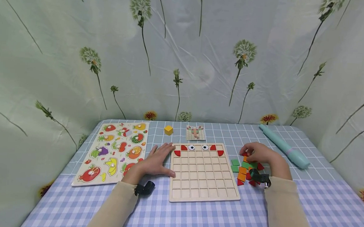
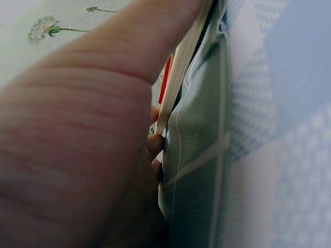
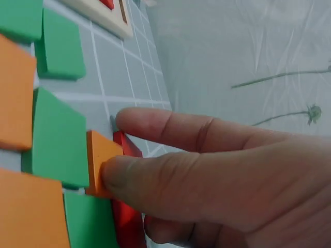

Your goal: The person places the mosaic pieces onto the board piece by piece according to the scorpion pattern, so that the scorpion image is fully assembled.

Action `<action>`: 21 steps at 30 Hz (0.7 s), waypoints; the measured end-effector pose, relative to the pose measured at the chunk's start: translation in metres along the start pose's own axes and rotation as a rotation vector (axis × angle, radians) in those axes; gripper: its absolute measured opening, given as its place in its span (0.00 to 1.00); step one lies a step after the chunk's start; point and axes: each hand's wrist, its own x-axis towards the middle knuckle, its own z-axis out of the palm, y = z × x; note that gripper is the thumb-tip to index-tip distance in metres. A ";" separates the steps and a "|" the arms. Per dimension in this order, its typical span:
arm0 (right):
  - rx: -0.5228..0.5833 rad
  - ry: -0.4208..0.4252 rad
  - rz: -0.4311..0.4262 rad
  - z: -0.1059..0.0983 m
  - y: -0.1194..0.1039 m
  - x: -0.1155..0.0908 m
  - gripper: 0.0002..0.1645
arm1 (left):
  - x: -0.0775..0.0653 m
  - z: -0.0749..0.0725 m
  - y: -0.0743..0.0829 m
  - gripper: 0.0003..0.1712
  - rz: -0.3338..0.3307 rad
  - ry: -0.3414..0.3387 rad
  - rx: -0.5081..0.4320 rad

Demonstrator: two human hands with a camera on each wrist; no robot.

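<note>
In the head view, a wooden grid board (image 1: 202, 174) lies at the middle of the table, with red quarter-round pieces (image 1: 219, 153) and two eye pieces (image 1: 205, 147) in its top row area. My left hand (image 1: 157, 162) rests at the board's left edge, fingers spread and thumb over the edge. To the right, my right hand (image 1: 260, 153) is over a pile of coloured tiles. Seen from the right wrist, the thumb touches a small orange tile (image 3: 98, 165), while the index fingertip is beside a red piece (image 3: 128, 144). Green tiles (image 3: 59, 139) lie close by.
A fruit puzzle board (image 1: 111, 152) lies on the left. Behind the grid board are a yellow cube (image 1: 168, 130) and a picture card (image 1: 195, 133). A turquoise, club-shaped object (image 1: 284, 146) lies at the back right. A patterned curtain (image 1: 184, 53) hangs behind the table.
</note>
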 end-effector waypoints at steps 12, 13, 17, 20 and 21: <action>-0.027 -0.013 -0.034 0.001 0.006 0.002 0.16 | 0.000 -0.001 0.000 0.64 -0.001 0.000 0.001; -0.032 -0.013 -0.036 0.001 0.007 0.002 0.15 | 0.000 -0.001 0.000 0.64 -0.001 0.001 0.001; -0.043 -0.017 -0.042 0.001 0.009 0.001 0.15 | 0.000 0.000 0.000 0.64 -0.003 -0.006 0.001; -0.053 -0.022 -0.047 -0.001 0.010 -0.001 0.17 | 0.001 0.000 -0.001 0.64 -0.005 -0.013 0.001; -0.055 -0.023 -0.050 -0.001 0.011 -0.001 0.17 | 0.001 0.000 -0.001 0.64 -0.005 -0.012 0.001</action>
